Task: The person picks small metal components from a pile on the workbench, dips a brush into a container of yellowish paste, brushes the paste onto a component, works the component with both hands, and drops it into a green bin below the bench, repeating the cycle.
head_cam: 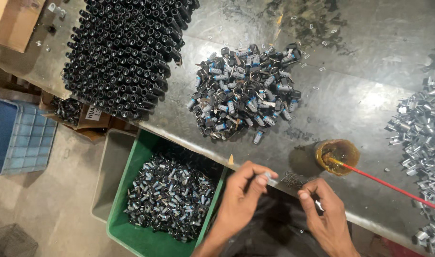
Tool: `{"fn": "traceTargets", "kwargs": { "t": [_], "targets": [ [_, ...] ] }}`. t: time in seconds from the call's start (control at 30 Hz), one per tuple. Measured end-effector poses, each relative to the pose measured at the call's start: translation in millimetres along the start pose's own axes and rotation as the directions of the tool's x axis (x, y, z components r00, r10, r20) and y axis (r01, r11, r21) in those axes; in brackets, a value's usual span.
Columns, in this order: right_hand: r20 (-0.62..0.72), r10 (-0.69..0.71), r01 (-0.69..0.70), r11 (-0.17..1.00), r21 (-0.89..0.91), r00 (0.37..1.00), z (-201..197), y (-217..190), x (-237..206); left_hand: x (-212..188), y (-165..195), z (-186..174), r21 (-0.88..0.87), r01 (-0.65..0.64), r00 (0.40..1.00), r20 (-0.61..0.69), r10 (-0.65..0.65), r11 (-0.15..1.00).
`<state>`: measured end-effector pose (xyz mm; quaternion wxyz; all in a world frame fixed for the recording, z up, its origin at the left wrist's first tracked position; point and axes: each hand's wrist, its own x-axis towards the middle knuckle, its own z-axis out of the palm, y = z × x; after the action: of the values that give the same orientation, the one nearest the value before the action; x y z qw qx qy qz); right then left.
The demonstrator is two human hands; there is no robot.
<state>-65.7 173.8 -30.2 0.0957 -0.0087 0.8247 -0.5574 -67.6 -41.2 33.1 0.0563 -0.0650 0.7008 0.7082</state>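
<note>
My left hand (243, 195) pinches a small silver cylinder part (267, 175) between thumb and fingers at the near edge of the metal table (355, 100). My right hand (324, 216) is just to its right, fingers curled, with something small and shiny at the palm that I cannot identify. Between the two hands lies a little heap of tiny dark pins (290, 179). A pile of lock cylinders with keys (246, 90) sits farther back on the table.
A small cup of amber grease (337, 154) holds a red stick (394, 188). Stacked black tubes (124, 52) fill the far left. Silver metal clips (422, 138) lie at the right. A green bin (131, 235) below the table holds finished cylinders; a blue crate (17, 138) stands left.
</note>
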Motion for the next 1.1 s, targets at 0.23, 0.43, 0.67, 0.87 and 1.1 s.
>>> {"fn": "traceTargets", "kwargs": {
  "t": [0.23, 0.43, 0.67, 0.87, 1.1],
  "targets": [
    [-0.054, -0.098, 0.101, 0.993, 0.055, 0.994, -3, -14, 2, -10, -14, 33, -0.317, 0.167, 0.985, 0.086, -0.147, 0.934],
    [-0.176, -0.195, 0.203, 0.979, 0.028, 0.965, -4, -33, -2, -15, -27, 44, -0.562, 0.278, 0.959, 0.205, -0.194, 0.779],
    [-0.172, -0.086, 0.125, 0.966, 0.226, 0.981, -2, -31, -24, -40, -48, 55, -0.775, 0.447, 0.889, 0.326, -0.323, 0.447],
    [-0.16, -0.037, 0.091, 0.934, 0.345, 0.987, 1, -35, -31, -44, -48, 51, -0.715, 0.439, 0.896, 0.303, -0.324, 0.544],
    [-0.052, 0.028, 0.006, 0.828, 0.561, 0.998, -1, -21, -35, -43, -47, 48, -0.708, 0.474, 0.878, 0.336, -0.342, 0.524]
  ]
}}
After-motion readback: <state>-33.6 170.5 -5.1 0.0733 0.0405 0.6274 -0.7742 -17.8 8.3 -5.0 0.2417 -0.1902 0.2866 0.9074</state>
